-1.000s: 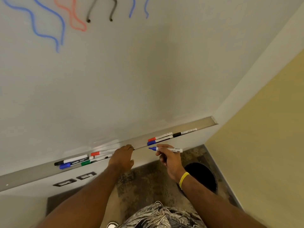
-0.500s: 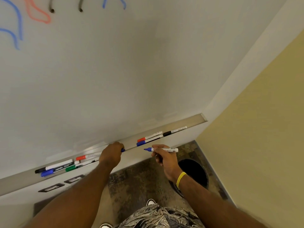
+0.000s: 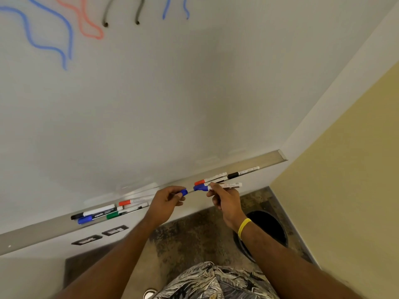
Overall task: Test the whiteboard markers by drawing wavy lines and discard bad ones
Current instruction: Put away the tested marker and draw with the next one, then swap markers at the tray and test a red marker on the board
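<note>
My right hand [image 3: 224,199] pinches a blue whiteboard marker [image 3: 224,185], its uncapped blue tip pointing left. My left hand [image 3: 166,201] holds the blue cap [image 3: 184,192] a short gap left of that tip. Both hands hover just in front of the metal marker tray [image 3: 269,159] under the whiteboard [image 3: 172,93]. Wavy blue, red and black lines [image 3: 64,29] run across the board's top. On the tray lie a red-capped marker [image 3: 210,179] and a black-capped marker [image 3: 243,172] at right, and black, blue, green and red ones [image 3: 97,214] at left.
A round black bin [image 3: 267,227] stands on the mottled floor under my right wrist, beside a yellow wall [image 3: 345,190]. Two dark wall outlets [image 3: 101,235] sit below the tray at left.
My left hand lifted the blue cap off the tray and brought it right, toward the marker tip. My right hand rose slightly with the marker.
</note>
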Demonstrator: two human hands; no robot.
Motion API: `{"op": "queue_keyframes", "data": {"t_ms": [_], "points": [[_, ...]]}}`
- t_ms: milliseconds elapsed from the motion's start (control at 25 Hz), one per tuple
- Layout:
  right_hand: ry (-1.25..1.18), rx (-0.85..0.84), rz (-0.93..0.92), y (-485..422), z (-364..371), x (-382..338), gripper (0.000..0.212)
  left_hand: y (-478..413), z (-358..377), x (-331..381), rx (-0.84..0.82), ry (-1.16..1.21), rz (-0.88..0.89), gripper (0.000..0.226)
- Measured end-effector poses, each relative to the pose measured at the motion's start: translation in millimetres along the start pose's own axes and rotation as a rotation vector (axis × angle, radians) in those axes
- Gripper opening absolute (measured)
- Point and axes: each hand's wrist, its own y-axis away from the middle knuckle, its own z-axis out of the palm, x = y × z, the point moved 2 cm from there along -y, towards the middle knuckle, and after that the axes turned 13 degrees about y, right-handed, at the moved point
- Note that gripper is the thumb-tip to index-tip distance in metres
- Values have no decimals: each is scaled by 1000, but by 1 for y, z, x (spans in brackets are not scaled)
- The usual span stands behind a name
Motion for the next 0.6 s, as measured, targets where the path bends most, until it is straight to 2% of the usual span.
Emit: {"op": "queue_keyframes", "data": {"t_ms": [320,600], "points": [[115,-80,-70,10,30,6,20,23,6,9,-7,-87,63,24],[-24,-139,-29,12,27,3,27,27,11,23,28,-19,79,22]]}}
